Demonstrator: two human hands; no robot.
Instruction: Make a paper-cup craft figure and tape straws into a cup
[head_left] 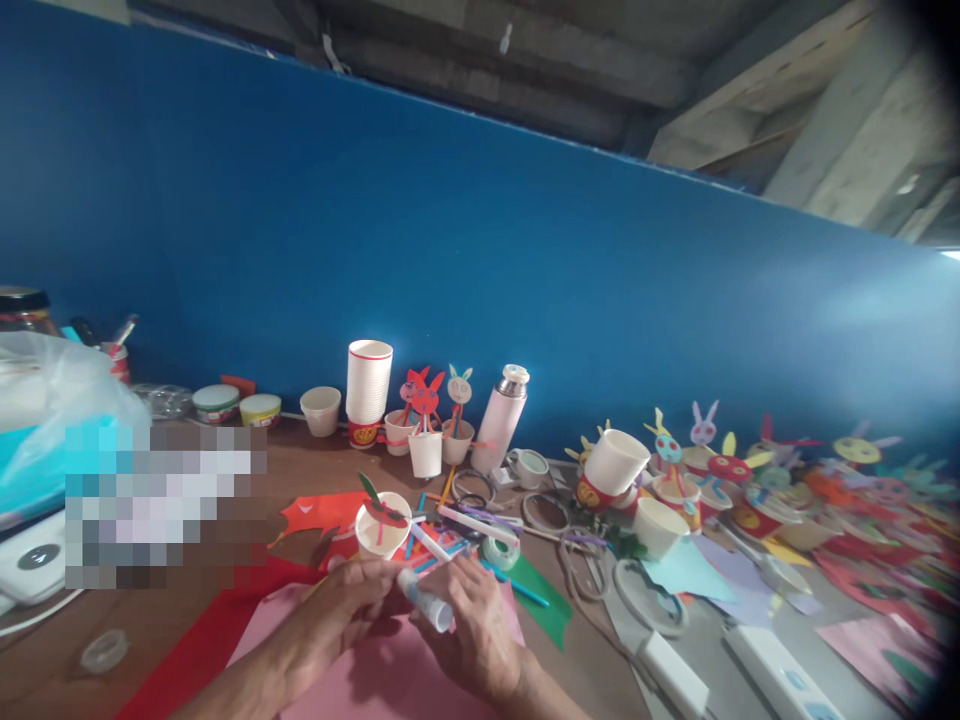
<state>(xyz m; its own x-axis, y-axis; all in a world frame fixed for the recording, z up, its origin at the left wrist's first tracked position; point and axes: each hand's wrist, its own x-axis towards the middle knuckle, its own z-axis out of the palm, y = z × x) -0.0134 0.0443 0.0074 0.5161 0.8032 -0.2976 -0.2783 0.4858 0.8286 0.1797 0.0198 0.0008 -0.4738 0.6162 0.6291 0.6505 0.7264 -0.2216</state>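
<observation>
Head view, my hands low in centre frame.

Right hand (476,630): fingers curled closed around a white glue stick (427,603), which lies tilted across the fingers with one end toward the left hand.

Left hand (341,610): fingers bunched together at that end of the stick, touching it or just beside it. I cannot tell whether they pinch the stick's end, a small scrap, or nothing.

Both hands sit over a pink paper sheet (390,685) on the brown table (172,620), with red paper (187,650) at its left edge.

Just beyond the hands stands a paper cup (381,535) carrying a red cutout. A tape roll (499,552) and green paper (547,608) lie to its right. Further back, against the blue wall (480,250), are a stack of cups (369,385) and a pale flask (501,415).
</observation>
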